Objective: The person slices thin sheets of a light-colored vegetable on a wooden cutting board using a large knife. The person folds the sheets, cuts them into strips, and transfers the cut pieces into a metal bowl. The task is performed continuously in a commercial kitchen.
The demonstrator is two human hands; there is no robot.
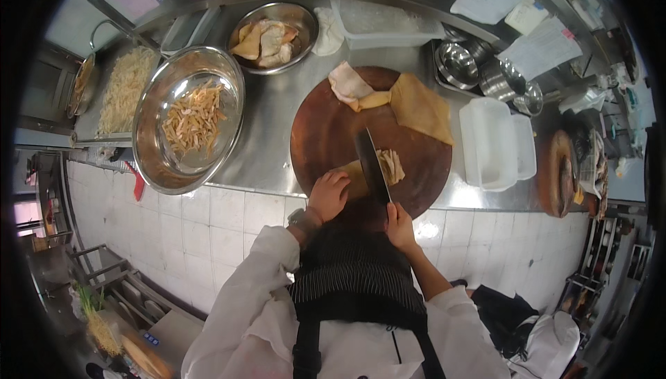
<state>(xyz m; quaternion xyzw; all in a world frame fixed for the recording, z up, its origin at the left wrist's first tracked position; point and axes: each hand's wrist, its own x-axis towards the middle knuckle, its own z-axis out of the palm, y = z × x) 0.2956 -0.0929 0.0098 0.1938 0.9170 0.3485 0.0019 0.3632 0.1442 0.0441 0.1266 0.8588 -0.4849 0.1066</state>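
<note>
My right hand [400,227] grips the handle of a dark-bladed Chinese cleaver [372,164]. The blade stands across a yellowish piece of skin [355,177], which looks like pork skin, on a round wooden chopping board [328,124]. With fingers curled, my left hand [329,196] holds that piece down just left of the blade. Cut strips [391,166] lie together at the blade's right side. At the board's far side rest a broad yellow-brown sheet of skin [420,108] and a paler folded piece [349,85].
Left of the board, a large steel basin [229,134] of cut strips overhangs the steel counter [265,134]. Behind it stands a steel bowl [312,35] with uncut pieces. White plastic tubs [486,144] stand to the right. Another person [546,342] is behind me, at lower right.
</note>
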